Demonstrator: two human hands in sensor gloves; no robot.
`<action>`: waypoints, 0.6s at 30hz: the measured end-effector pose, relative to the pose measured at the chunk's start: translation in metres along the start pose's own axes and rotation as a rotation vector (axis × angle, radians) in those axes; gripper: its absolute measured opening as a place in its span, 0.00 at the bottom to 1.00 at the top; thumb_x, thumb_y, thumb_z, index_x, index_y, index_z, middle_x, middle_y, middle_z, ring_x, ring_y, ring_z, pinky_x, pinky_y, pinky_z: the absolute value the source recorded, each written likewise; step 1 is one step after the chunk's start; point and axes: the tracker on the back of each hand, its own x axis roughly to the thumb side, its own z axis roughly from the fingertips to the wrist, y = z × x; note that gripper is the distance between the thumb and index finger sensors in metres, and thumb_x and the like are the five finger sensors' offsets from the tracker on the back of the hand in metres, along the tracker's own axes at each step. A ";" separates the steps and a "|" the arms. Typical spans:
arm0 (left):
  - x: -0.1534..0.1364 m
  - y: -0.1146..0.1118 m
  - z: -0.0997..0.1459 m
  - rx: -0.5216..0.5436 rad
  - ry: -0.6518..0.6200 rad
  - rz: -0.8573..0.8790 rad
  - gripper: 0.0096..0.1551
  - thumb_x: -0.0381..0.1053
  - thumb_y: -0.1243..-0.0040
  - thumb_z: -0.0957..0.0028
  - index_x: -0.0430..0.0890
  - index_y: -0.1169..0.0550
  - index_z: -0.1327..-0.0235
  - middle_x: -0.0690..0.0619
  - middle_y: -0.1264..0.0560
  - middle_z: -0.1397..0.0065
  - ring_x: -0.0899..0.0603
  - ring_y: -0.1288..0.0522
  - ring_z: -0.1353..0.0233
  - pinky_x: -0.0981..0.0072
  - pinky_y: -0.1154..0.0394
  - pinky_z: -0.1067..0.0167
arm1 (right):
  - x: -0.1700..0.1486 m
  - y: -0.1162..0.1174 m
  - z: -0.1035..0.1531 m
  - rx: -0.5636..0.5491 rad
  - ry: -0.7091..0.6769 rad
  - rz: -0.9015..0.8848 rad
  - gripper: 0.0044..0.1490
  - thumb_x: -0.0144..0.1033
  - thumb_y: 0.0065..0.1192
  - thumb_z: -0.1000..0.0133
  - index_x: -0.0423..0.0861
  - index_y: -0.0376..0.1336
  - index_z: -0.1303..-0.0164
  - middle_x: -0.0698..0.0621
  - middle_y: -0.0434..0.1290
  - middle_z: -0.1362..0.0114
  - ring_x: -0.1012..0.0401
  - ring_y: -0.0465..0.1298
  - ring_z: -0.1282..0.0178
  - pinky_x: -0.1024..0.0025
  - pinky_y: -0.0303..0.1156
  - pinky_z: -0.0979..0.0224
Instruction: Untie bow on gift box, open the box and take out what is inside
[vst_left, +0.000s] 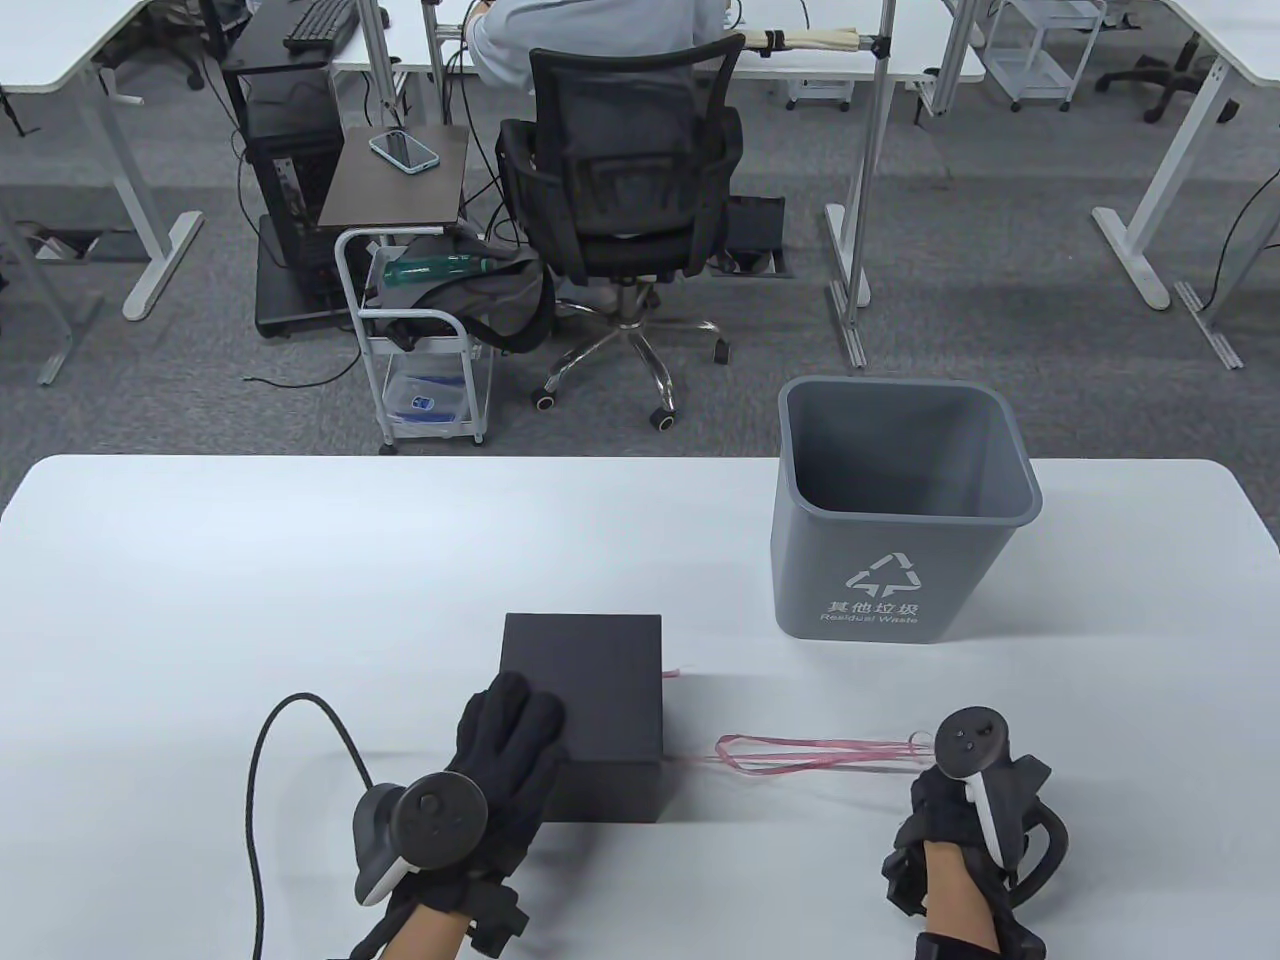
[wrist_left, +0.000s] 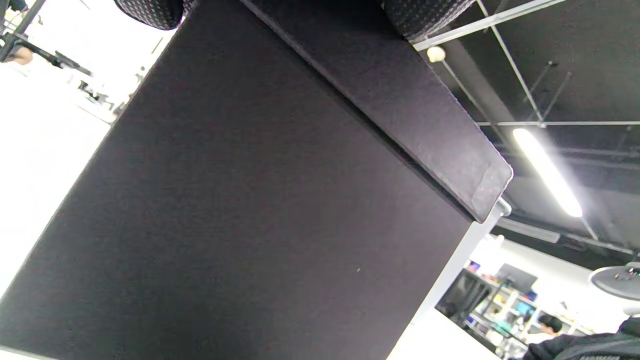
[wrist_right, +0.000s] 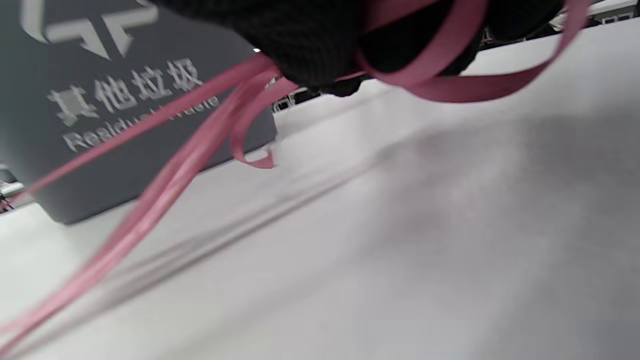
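Black gift box (vst_left: 585, 690) sits on the white table (vst_left: 300, 560), front-centre, lid on; left hand (vst_left: 500, 745) lies flat on the near-left part of its top, fingers straight, gripping nothing. Right hand (vst_left: 965, 810) is well to the right of the box, fingers curled round the pink ribbon (vst_left: 820, 752), which runs in loose strands along the table from the box's right side to that hand. Grey waste bin (vst_left: 900, 510) stands behind the ribbon, right of the box.

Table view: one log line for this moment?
left hand flat on box lid | right hand holds ribbon, off box | lid on | bin upright
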 end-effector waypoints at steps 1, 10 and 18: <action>0.000 0.000 0.000 0.000 -0.001 0.002 0.33 0.60 0.55 0.29 0.50 0.37 0.14 0.40 0.52 0.07 0.20 0.47 0.19 0.37 0.38 0.25 | 0.005 -0.005 0.004 -0.025 -0.037 -0.013 0.25 0.29 0.59 0.40 0.40 0.67 0.33 0.42 0.72 0.42 0.43 0.69 0.35 0.36 0.60 0.27; 0.001 0.000 0.000 -0.002 0.001 0.012 0.33 0.60 0.55 0.29 0.49 0.37 0.14 0.40 0.52 0.07 0.20 0.47 0.19 0.37 0.38 0.25 | 0.056 0.006 0.030 0.129 -0.507 -0.475 0.24 0.32 0.63 0.37 0.42 0.68 0.31 0.43 0.73 0.41 0.44 0.71 0.35 0.38 0.62 0.27; 0.001 0.000 0.000 -0.006 0.003 0.018 0.33 0.59 0.55 0.29 0.49 0.37 0.14 0.40 0.52 0.07 0.19 0.47 0.19 0.37 0.38 0.25 | 0.113 0.060 0.042 0.331 -0.700 -0.507 0.24 0.33 0.65 0.37 0.44 0.68 0.30 0.44 0.73 0.38 0.44 0.71 0.33 0.39 0.62 0.25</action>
